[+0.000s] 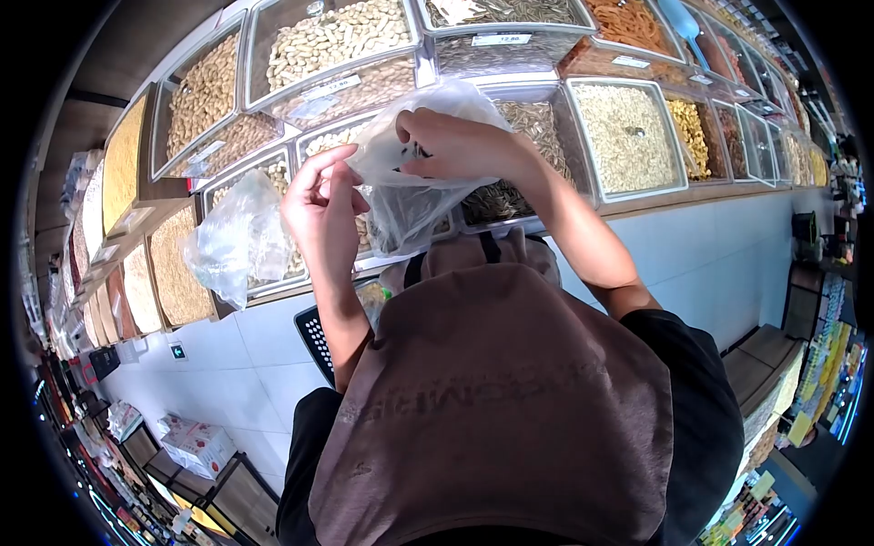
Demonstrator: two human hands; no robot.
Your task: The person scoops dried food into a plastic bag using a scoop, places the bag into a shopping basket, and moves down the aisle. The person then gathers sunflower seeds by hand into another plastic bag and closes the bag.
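Note:
A clear plastic bag [401, 205] hangs between my two hands, above the bins of peanuts and seeds. My left hand [325, 205] pinches the bag's left edge with thumb and fingers. On the bag's upper right side is my right hand [464, 150], its fingers curled round the plastic, with small dark marks showing between them. A second crumpled clear bag [241, 238] lies on the front bins, just left of my left hand. Through the plastic, the contents of the bins behind are partly visible.
Bins of peanuts [337, 36], dark seeds [523, 123], pale flakes [628, 136] and yellow pieces [689, 136] line the counter. A blue scoop [680, 23] rests at the upper right. A black perforated basket [314, 341] is below the counter.

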